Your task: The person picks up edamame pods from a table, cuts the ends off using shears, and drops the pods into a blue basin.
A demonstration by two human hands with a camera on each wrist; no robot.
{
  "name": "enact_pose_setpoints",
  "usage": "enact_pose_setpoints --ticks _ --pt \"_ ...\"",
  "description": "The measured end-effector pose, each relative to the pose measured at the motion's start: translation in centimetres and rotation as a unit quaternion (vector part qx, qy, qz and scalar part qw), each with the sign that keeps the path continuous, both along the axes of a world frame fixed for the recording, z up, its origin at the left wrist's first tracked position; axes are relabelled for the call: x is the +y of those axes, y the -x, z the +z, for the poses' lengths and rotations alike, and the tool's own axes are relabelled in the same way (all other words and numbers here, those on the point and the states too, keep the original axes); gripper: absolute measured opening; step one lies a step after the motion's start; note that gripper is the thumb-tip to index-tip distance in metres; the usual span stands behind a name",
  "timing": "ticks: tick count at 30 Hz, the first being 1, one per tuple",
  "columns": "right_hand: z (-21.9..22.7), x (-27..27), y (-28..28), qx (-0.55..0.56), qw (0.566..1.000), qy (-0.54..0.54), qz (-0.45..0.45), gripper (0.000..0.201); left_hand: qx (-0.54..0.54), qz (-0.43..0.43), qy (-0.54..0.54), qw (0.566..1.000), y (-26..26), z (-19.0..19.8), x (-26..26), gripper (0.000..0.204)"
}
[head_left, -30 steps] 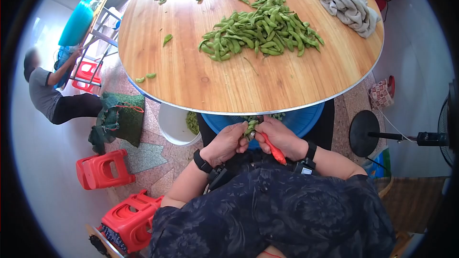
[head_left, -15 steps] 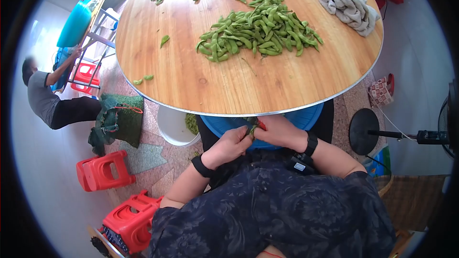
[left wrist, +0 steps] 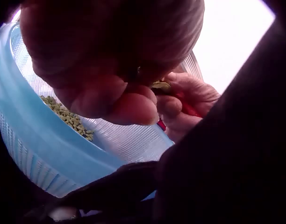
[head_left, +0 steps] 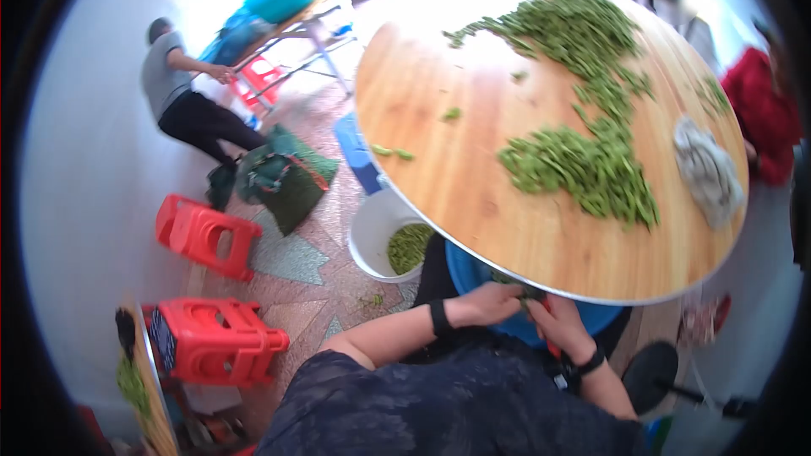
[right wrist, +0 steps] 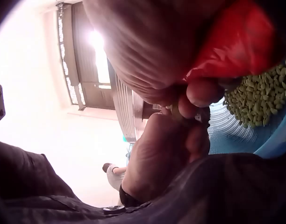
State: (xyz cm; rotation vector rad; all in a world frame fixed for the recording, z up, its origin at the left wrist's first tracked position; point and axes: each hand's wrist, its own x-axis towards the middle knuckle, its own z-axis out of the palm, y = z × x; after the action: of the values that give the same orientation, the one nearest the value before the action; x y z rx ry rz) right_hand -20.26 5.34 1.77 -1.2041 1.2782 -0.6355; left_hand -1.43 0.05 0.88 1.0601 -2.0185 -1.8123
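Observation:
Over a blue mesh basket (head_left: 460,268) at the table's near edge, the two hands meet fingertip to fingertip. My left hand (head_left: 487,304) has its fingers curled round a green pod (left wrist: 161,86), mostly hidden by the fingers. My right hand (head_left: 564,326) grips a red tool handle (head_left: 552,346), which shows as bright red wrapping (right wrist: 239,44) in the right wrist view; the tool's tip is hidden between the hands. Shelled green beans (left wrist: 70,119) lie in the basket, seen again as a heap of beans (right wrist: 262,95) in the right wrist view.
Piles of pods (head_left: 583,169) and a grey cloth (head_left: 708,171) lie on the round wooden table (head_left: 456,194). Left of my knees stand a white bucket (head_left: 368,236) with green contents and red stools (head_left: 207,236). A person (head_left: 173,84) stands at the back left.
The head view has swung left, so the table and hands appear further right and lower. Both hands stay together over the basket; the person at the back left appears more upright.

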Motion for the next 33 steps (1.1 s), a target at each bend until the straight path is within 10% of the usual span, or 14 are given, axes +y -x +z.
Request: enact_pose_setpoints --ticks 4,9,17,23,27,33 --pt "0.7 0.2 0.1 0.05 0.999 0.018 0.001 0.018 0.012 0.023 -0.042 0.999 1.6 -6.2 -0.3 0.029" --pt "-3.5 0.4 2.1 0.211 0.934 0.288 -0.014 0.019 0.059 0.034 0.354 0.933 2.1 -9.3 -1.1 0.035" --pt "2.2 1.9 0.1 0.23 0.942 0.239 0.052 0.018 0.02 -0.139 0.051 0.989 -0.9 -3.2 0.5 0.031" --pt "8.6 1.0 2.0 0.217 0.933 0.274 0.087 0.022 0.035 0.101 -0.027 0.994 -7.1 3.7 1.5 0.019" --pt "10.1 -3.2 4.8 0.31 0.875 0.37 -0.034 0.014 -0.125 0.281 0.193 0.932 -17.0 -1.2 -0.1 0.034" --pt "8.8 -9.2 5.5 0.448 0.801 0.398 -0.002 0.013 0.0 0.433 0.198 0.88 -18.7 -1.0 0.0 0.045"
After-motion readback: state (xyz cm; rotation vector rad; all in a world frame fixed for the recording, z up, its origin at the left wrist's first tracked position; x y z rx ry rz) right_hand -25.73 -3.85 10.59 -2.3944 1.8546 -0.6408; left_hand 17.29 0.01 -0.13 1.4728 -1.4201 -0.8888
